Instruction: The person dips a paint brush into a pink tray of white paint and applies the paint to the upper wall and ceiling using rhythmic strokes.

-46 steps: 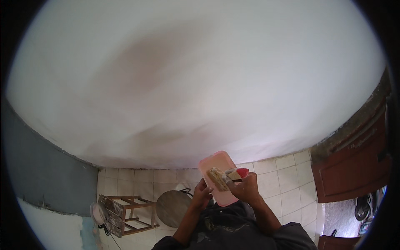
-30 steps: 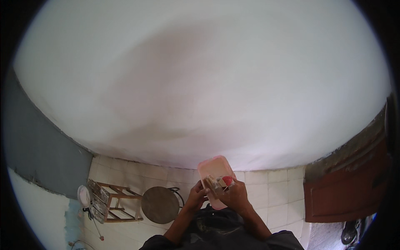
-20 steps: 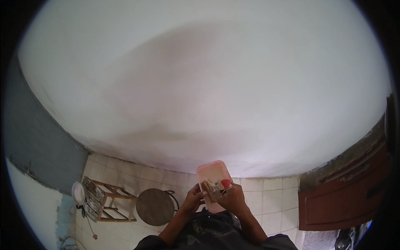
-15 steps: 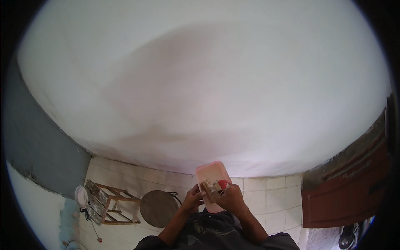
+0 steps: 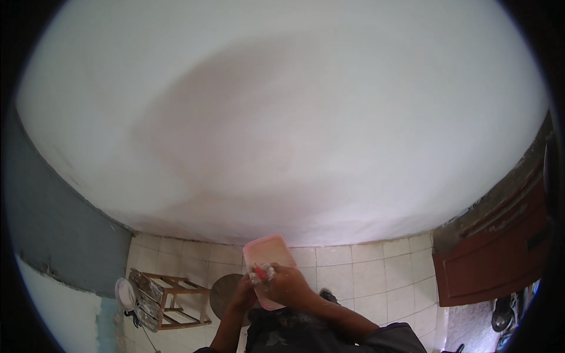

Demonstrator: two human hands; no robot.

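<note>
My left hand [image 5: 242, 291] is closed on the left edge of a shallow pink tray [image 5: 269, 248], held in front of my body. My right hand [image 5: 285, 286] is over the tray's lower half, its fingers wrapped round a small hand tool [image 5: 261, 273] with a red part and whitish smears. The tool's exact kind is hard to make out, since my fingers cover much of it. The tray's near end is partly hidden by my right hand and forearm.
A broad white wall [image 5: 353, 129] rises just ahead. To the left stand a paint-spattered wooden stool [image 5: 182, 291], a white bucket [image 5: 125, 293] and a round brown stool top [image 5: 223, 294]. At the right is a reddish-brown door [image 5: 494, 259]. Pale tiles [image 5: 368, 265] cover the floor.
The tray and both hands have shifted left in view. My right hand has turned and reaches further across the tray, with the red part of the tool now toward the left.
</note>
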